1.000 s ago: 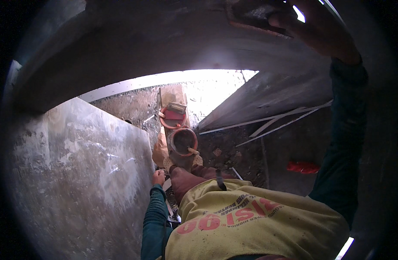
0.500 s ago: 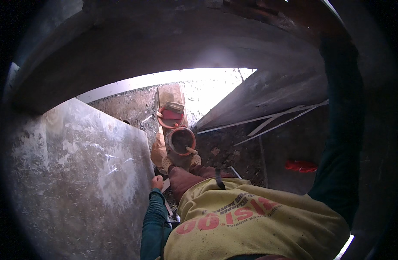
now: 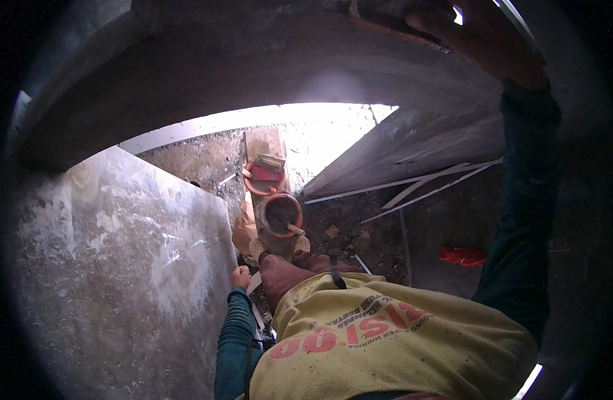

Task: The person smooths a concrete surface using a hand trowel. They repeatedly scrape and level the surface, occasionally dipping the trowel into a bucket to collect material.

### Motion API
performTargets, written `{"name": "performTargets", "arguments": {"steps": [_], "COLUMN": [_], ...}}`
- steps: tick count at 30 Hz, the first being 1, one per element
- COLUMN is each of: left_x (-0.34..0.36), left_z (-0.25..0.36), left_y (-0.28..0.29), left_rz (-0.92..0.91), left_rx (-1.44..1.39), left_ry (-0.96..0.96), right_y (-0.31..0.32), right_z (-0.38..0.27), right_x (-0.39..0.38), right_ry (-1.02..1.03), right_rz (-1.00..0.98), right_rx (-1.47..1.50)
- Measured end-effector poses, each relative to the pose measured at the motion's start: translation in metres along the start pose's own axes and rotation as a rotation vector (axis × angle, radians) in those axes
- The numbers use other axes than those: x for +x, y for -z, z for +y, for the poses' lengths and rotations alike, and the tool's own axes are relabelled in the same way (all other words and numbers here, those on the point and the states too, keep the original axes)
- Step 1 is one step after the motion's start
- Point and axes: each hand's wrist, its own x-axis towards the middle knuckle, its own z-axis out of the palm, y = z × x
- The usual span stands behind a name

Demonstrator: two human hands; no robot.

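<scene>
At the upper right my right hand [image 3: 483,43] reaches up to the grey wall surface [image 3: 266,63], its fingers bent around a dark, flat-edged object [image 3: 393,28]. Shadow and the picture's rim hide most of that object, and its kind does not show. My left hand [image 3: 240,277] hangs low beside the edge of a smeared grey panel [image 3: 126,260], fingers curled in, with no object showing in it. A thin pale strip [image 3: 254,283] lies just right of it.
Before my feet, a bucket with grey mix [image 3: 280,215] has a handle leaning at its rim. Beyond it, a second orange-rimmed bucket [image 3: 264,175] holds a red flat piece. They stand along a board [image 3: 263,139]. Pale strips [image 3: 426,183] and a red object [image 3: 464,256] lie right.
My right hand has come down a little from the top edge, and more of it now shows with the dark object. My left hand has barely moved.
</scene>
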Motion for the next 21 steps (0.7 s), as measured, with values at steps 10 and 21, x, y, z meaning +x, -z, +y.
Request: {"name": "performTargets", "arguments": {"steps": [10, 21], "left_x": [0.006, 0.021], "left_z": [-0.005, -0.027], "left_y": [-0.002, 0.003], "left_rz": [-0.043, -0.066], "left_rx": [-0.082, -0.161], "left_ry": [-0.004, 0.039], "right_y": [0.007, 0.014], "right_z": [0.013, 0.036], "right_x": [0.006, -0.042], "right_ry": [-0.248, -0.228], "right_rz": [-0.062, -0.115], "right_rx": [-0.118, 0.109]}}
